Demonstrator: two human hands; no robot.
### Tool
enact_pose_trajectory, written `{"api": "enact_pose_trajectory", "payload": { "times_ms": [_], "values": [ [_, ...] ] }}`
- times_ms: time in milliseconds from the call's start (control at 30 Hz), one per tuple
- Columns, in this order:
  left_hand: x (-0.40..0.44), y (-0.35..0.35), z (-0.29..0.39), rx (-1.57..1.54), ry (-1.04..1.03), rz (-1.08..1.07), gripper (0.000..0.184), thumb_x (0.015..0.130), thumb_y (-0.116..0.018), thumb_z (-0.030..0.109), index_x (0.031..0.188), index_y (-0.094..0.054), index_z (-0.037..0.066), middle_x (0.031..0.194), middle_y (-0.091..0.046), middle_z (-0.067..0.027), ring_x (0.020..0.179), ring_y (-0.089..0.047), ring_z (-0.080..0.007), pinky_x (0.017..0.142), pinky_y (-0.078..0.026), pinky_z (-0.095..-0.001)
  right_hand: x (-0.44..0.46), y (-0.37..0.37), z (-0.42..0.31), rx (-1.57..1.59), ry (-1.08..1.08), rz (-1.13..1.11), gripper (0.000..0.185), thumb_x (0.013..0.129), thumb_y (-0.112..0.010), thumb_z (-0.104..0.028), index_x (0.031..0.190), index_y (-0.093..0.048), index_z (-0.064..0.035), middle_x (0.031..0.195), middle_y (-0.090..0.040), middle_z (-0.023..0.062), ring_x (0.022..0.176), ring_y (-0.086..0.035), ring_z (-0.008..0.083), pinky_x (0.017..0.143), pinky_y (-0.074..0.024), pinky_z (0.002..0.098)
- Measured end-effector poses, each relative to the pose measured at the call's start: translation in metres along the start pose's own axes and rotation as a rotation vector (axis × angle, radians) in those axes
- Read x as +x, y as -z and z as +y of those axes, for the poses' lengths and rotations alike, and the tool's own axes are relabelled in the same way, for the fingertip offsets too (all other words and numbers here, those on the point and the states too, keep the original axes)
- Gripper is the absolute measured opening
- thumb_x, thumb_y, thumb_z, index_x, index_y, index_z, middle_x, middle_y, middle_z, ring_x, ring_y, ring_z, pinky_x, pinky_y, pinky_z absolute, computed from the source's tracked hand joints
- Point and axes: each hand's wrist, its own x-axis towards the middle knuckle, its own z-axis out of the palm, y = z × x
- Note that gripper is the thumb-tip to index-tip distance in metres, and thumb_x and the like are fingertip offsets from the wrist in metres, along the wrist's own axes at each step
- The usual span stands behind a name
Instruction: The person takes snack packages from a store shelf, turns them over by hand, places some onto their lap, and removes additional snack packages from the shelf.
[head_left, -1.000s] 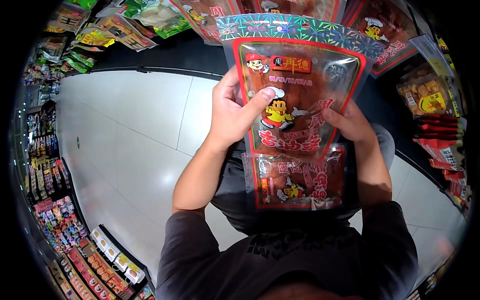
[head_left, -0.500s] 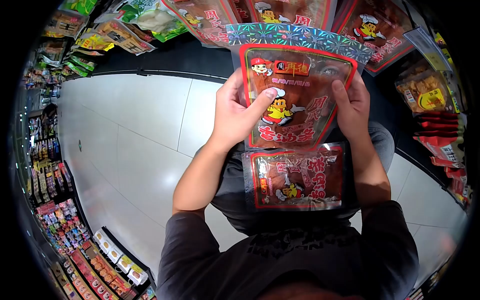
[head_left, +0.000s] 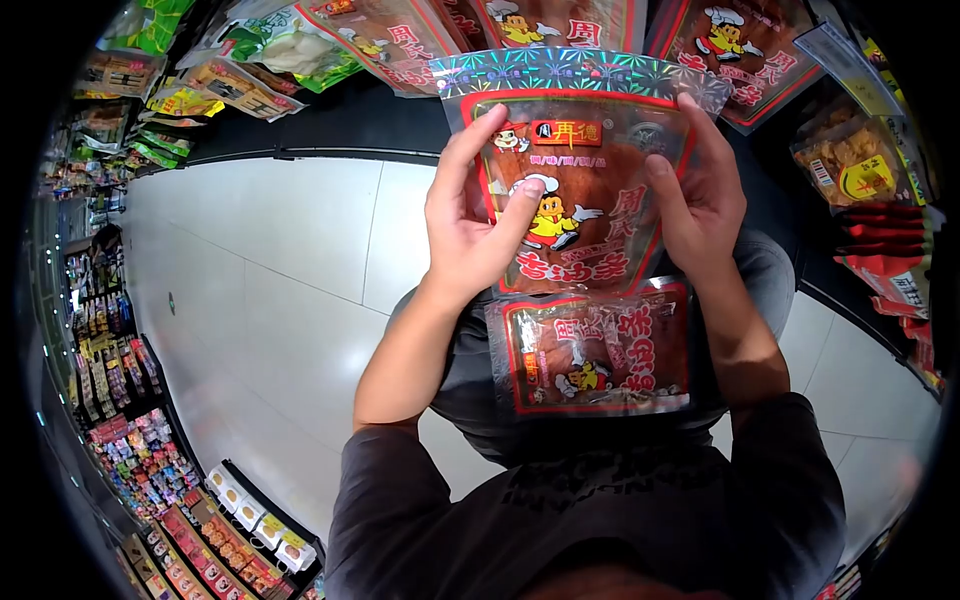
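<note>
Beside the left hand [head_left: 475,210], a wide passage is over the pale floor [head_left: 260,260], as far as the snack racks [head_left: 130,450]. Above the held packet [head_left: 580,220], the way is blocked in the view by hanging packets [head_left: 570,25]. Next to the right hand [head_left: 705,190] the room is narrower: the knee [head_left: 768,275] and the bagged snacks [head_left: 850,165] limit it. Below, between the forearms, the lower packet [head_left: 600,350] occupies the lap.
</note>
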Motion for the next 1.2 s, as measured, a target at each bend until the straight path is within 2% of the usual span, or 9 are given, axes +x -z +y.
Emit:
{"api": "enact_pose_trajectory", "payload": {
  "times_ms": [33, 67, 133, 367, 767, 867, 900, 1033, 1200],
  "values": [
    [0.000, -0.002, 0.003, -0.024, 0.018, 0.008, 0.058, 0.082, -0.065, -0.004, 0.135, -0.041, -0.002, 0.127, -0.051, -0.0155, 0.116, -0.053, -0.0211, 0.099, -0.043, -0.0328, 0.001, -0.001, -0.001, 0.010, 0.032, 0.019, 0.048, 0.090, -0.057, 0.003, 0.135, -0.043, 0.0032, 0.138, -0.046, 0.0169, 0.106, -0.059, 0.0145, 0.077, -0.0514, 0.0222],
    [0.000, -0.002, 0.004, -0.048, 0.036, 0.017, 0.058, 0.082, -0.065, -0.004, 0.135, -0.040, -0.002, 0.127, -0.051, -0.0159, 0.117, -0.053, -0.0212, 0.099, -0.043, -0.0330, 0.002, 0.000, -0.003, 0.011, 0.032, 0.021, 0.048, 0.090, -0.057, 0.003, 0.135, -0.043, 0.0032, 0.138, -0.046, 0.0169, 0.106, -0.059, 0.0145, 0.077, -0.0514, 0.0222],
    [0.000, -0.001, 0.004, -0.032, 0.024, 0.007, 0.058, 0.083, -0.065, -0.004, 0.135, -0.040, -0.003, 0.128, -0.052, -0.0161, 0.117, -0.053, -0.0213, 0.098, -0.044, -0.0331, 0.003, 0.002, -0.006, 0.017, 0.029, -0.017, 0.049, 0.090, -0.057, 0.004, 0.136, -0.042, 0.0047, 0.136, -0.048, 0.0160, 0.116, -0.053, 0.0165, 0.089, -0.0476, 0.0260],
    [0.000, -0.001, 0.006, -0.051, 0.040, -0.010, 0.058, 0.083, -0.065, -0.002, 0.135, -0.040, -0.003, 0.127, -0.052, -0.0161, 0.114, -0.055, -0.0211, 0.095, -0.047, -0.0337, 0.004, 0.000, -0.008, 0.043, 0.045, -0.017, 0.049, 0.090, -0.057, 0.006, 0.136, -0.041, 0.0057, 0.133, -0.050, 0.0168, 0.113, -0.055, 0.0166, 0.087, -0.0487, 0.0258],
    [0.000, 0.003, 0.005, -0.102, 0.046, -0.057, 0.057, 0.084, -0.063, -0.004, 0.135, -0.037, -0.002, 0.133, -0.050, -0.0220, 0.119, -0.053, -0.0239, 0.099, -0.044, -0.0354, 0.004, 0.000, -0.007, 0.012, 0.061, 0.012, 0.047, 0.089, -0.058, 0.005, 0.134, -0.044, 0.0057, 0.131, -0.051, 0.0165, 0.111, -0.056, 0.0165, 0.086, -0.0503, 0.0264],
    [0.000, 0.003, 0.006, -0.073, 0.032, -0.065, 0.057, 0.084, -0.063, -0.005, 0.135, -0.037, -0.002, 0.134, -0.049, -0.0220, 0.120, -0.053, -0.0242, 0.099, -0.044, -0.0352, 0.004, 0.001, -0.011, 0.026, 0.003, 0.008, 0.047, 0.089, -0.057, 0.005, 0.134, -0.044, 0.0052, 0.126, -0.055, 0.0172, 0.108, -0.057, 0.0158, 0.085, -0.0501, 0.0258],
    [-0.001, 0.001, 0.009, -0.113, 0.097, -0.026, 0.059, 0.082, -0.066, -0.001, 0.134, -0.039, -0.004, 0.130, -0.051, -0.0181, 0.118, -0.052, -0.0212, 0.100, -0.043, -0.0344, 0.005, 0.001, -0.011, 0.055, -0.007, -0.009, 0.047, 0.089, -0.057, 0.005, 0.134, -0.044, 0.0050, 0.123, -0.058, 0.0175, 0.106, -0.057, 0.0151, 0.084, -0.0499, 0.0252],
    [-0.001, 0.001, 0.009, -0.136, 0.099, -0.032, 0.059, 0.082, -0.066, -0.003, 0.134, -0.039, -0.003, 0.131, -0.051, -0.0189, 0.118, -0.053, -0.0213, 0.100, -0.043, -0.0352, 0.005, -0.001, -0.009, 0.071, -0.005, -0.010, 0.046, 0.089, -0.056, 0.005, 0.134, -0.043, 0.0047, 0.114, -0.063, 0.0177, 0.103, -0.058, 0.0132, 0.081, -0.0491, 0.0234],
    [-0.001, 0.001, 0.007, -0.134, 0.077, -0.041, 0.058, 0.082, -0.065, -0.002, 0.134, -0.038, -0.003, 0.131, -0.051, -0.0195, 0.118, -0.053, -0.0216, 0.100, -0.043, -0.0354, 0.004, 0.001, -0.010, 0.072, -0.032, -0.015, 0.046, 0.089, -0.056, 0.005, 0.134, -0.043, 0.0036, 0.114, -0.063, 0.0167, 0.097, -0.059, 0.0112, 0.074, -0.0488, 0.0210]
  ]
}}
